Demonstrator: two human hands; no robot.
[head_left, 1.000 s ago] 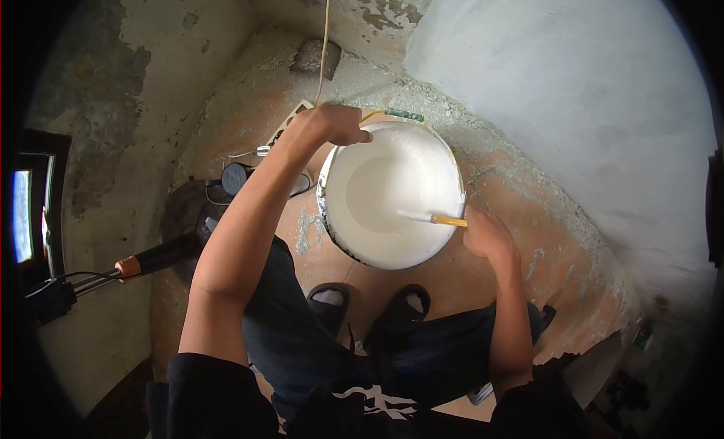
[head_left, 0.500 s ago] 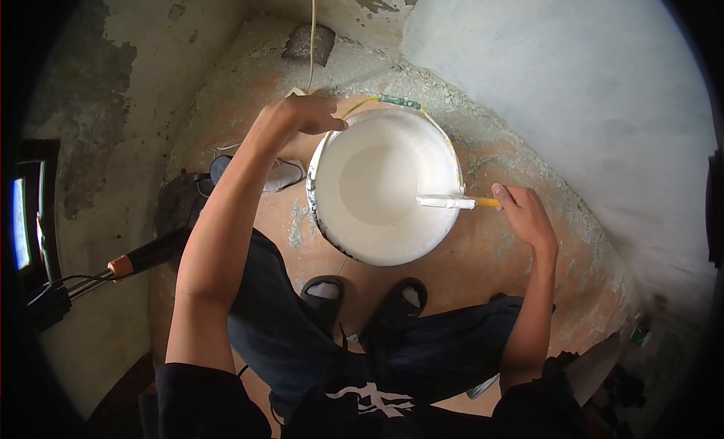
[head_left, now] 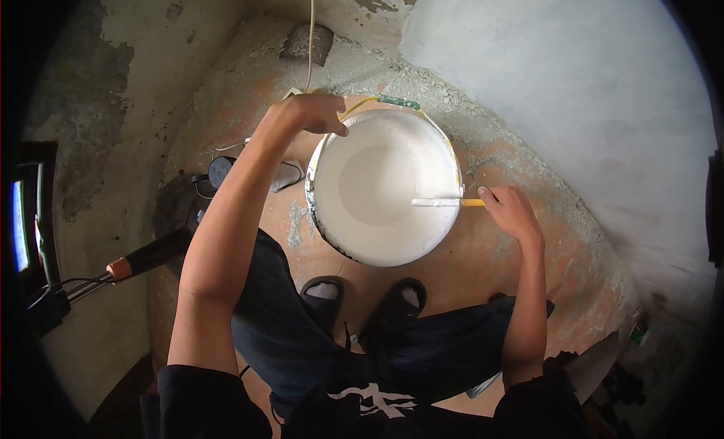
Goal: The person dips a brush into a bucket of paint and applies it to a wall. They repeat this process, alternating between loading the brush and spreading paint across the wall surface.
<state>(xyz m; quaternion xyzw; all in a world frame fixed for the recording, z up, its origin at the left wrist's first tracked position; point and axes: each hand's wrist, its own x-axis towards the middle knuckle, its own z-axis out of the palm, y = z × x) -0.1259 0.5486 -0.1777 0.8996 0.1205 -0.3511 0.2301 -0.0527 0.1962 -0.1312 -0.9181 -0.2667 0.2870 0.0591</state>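
A round bucket of white paint (head_left: 367, 247) stands on the floor in front of me, its wire handle with a green grip (head_left: 399, 102) lying toward the back. My right hand (head_left: 514, 214) is closed on the yellow handle of a paintbrush (head_left: 437, 203). The brush lies level across the right rim, its white-coated bristle end over the paint. My left hand (head_left: 320, 113) is at the bucket's back left rim, thumb and fingers curved and apart, with the thumb overlapping the rim and the handle wire.
A pale cable (head_left: 311, 39) drops to the floor behind my left hand. A dark block-like piece (head_left: 307, 45) lies by the back wall. To the left stands a black pole with a copper-coloured collar (head_left: 119, 268). Walls rise on both sides, and plaster crumbs (head_left: 483, 130) litter the floor edge.
My right hand has moved a little left, and the brush slid slightly further in over the rim. My left thumb has shifted slightly down; the bucket stays put.
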